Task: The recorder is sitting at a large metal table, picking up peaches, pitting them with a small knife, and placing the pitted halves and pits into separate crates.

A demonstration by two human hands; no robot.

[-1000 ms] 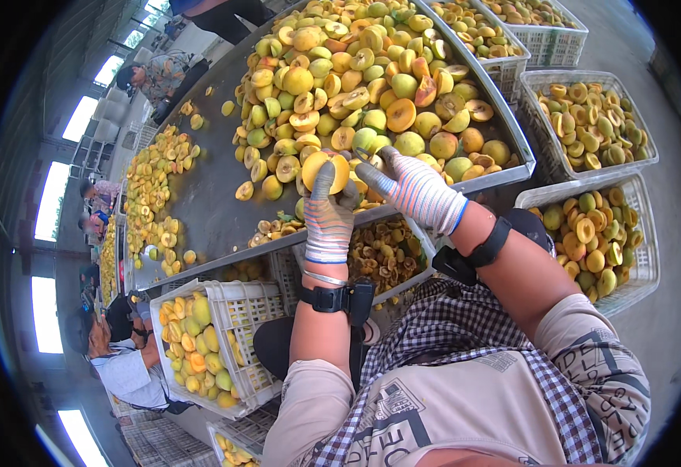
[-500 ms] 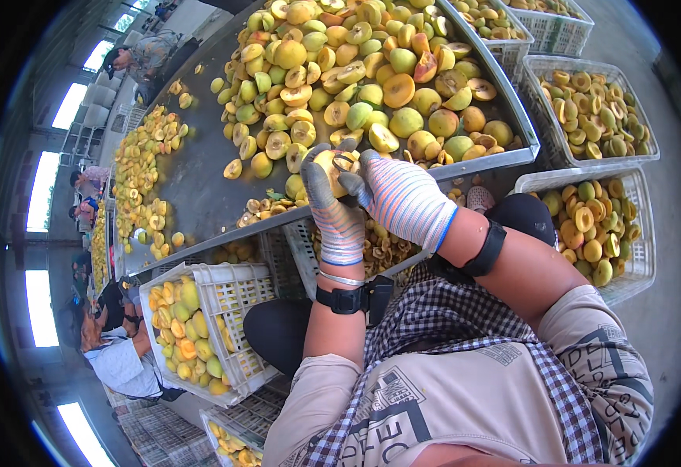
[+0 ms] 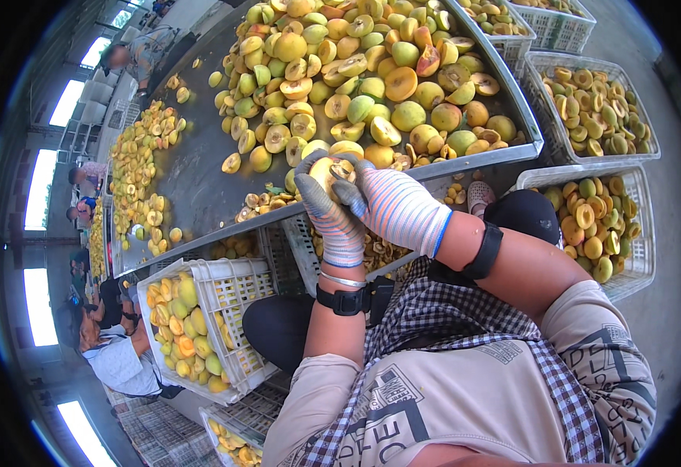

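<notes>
Just over the near rim of the metal table (image 3: 214, 183), my left hand (image 3: 327, 212), in a striped glove with grey fingers, is closed around a cut yellow peach half (image 3: 322, 173). My right hand (image 3: 391, 194), gloved alike, presses against the cut face with its fingers curled and thumb bent inward. A small dark looped pitting tool is in my right hand, mostly hidden by the fingers. Beyond my hands lies a large heap of peaches (image 3: 348, 70), whole and halved, some halves with brown centres showing.
White crates of peach halves stand at the right (image 3: 641, 226), the far right (image 3: 652, 144) and the lower left (image 3: 235, 327). Small scraps (image 3: 263, 204) lie along the table's near rim. Another peach pile (image 3: 142, 163) is at the left. Other people (image 3: 122, 362) work on the left.
My hands have drawn slightly down and left, closer together. My right fingers now cover more of the peach half, and the tool's dark loop, plain before, is mostly hidden.
</notes>
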